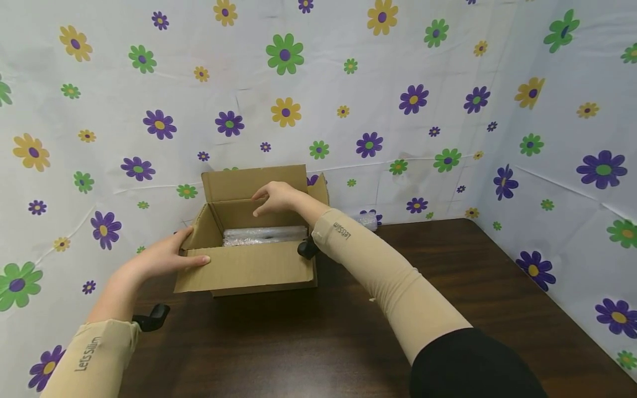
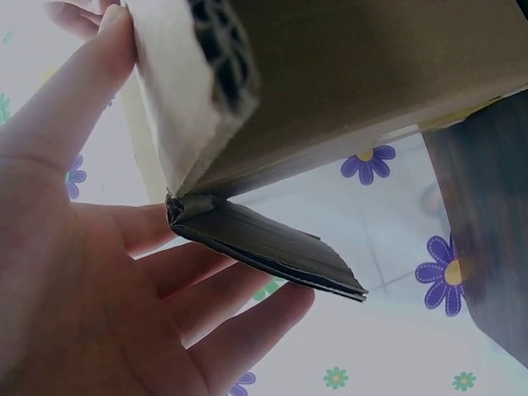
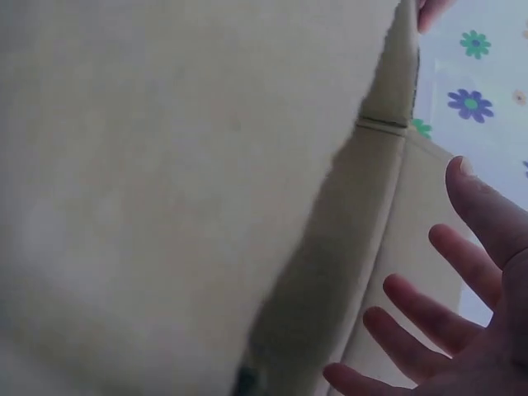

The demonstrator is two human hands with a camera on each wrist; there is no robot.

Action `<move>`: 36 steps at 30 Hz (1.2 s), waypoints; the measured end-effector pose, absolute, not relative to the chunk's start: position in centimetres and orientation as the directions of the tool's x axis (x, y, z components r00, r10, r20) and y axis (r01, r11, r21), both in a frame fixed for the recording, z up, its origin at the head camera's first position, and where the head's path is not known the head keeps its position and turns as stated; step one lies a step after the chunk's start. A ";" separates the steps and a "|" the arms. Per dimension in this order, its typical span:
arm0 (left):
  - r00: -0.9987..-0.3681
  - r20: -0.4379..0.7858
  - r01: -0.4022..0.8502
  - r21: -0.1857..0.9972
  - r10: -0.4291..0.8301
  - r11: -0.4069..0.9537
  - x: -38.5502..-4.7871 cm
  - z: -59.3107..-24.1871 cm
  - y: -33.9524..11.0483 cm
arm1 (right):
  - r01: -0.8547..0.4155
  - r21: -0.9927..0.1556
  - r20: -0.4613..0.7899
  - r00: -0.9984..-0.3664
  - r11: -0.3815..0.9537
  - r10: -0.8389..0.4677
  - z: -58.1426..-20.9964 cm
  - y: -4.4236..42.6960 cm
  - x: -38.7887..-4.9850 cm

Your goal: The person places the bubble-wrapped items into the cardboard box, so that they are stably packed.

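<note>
An open cardboard box [image 1: 264, 271] stands on the dark table, its flaps spread outward. Inside it lie items in bubble wrap [image 1: 264, 235]; what they contain cannot be made out. My left hand [image 1: 166, 255] holds the box's near left corner, thumb on the front flap [image 1: 249, 265] and fingers around the left side. Up close in the left wrist view, that hand's fingers lie along a folded side flap [image 2: 272, 247]. Above the box opening hovers my right hand [image 1: 278, 198], fingers loosely bent and apart, with nothing in it. The right wrist view shows its spread fingers near the back flap [image 3: 429, 181].
Behind my right forearm, at the table's back edge, lies another bubble-wrapped item [image 1: 367, 221], partly hidden. The brown wooden table [image 1: 423, 276] extends to the right. Flower-printed sheeting [image 1: 318, 99] hangs close behind the box and along the right side.
</note>
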State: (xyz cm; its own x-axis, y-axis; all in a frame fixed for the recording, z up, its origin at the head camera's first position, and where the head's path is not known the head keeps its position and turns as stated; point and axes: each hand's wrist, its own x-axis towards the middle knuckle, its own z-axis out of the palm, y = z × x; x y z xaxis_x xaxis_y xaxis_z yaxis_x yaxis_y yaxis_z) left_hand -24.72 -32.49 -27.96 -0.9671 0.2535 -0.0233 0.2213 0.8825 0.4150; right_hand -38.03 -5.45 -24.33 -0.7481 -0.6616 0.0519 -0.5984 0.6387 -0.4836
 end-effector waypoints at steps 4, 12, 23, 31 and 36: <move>-0.968 -0.025 0.217 0.414 0.250 0.884 -24.7 -27.9 -32.4 | -0.608 -0.508 0.059 -0.731 0.610 -0.680 -23.4 -4.5 -37.7; -0.967 -0.034 0.215 0.414 0.251 0.885 -24.8 -27.9 -32.5 | -0.635 -0.588 0.148 -0.693 0.501 -0.706 -20.7 -1.7 -36.9; -0.965 -0.032 0.227 0.391 0.260 0.892 -24.9 -27.8 -32.4 | -0.622 -0.651 0.282 -0.731 0.436 -0.622 -19.4 5.6 -36.2; -0.964 -0.029 0.231 0.413 0.266 0.881 -24.8 -27.8 -32.6 | -0.561 -0.645 0.310 -0.813 0.519 -0.493 -20.7 10.5 -37.0; -0.962 -0.024 0.240 0.407 0.273 0.881 -24.9 -27.9 -32.7 | -0.575 -0.624 0.369 -0.813 0.529 -0.450 -23.5 12.7 -37.8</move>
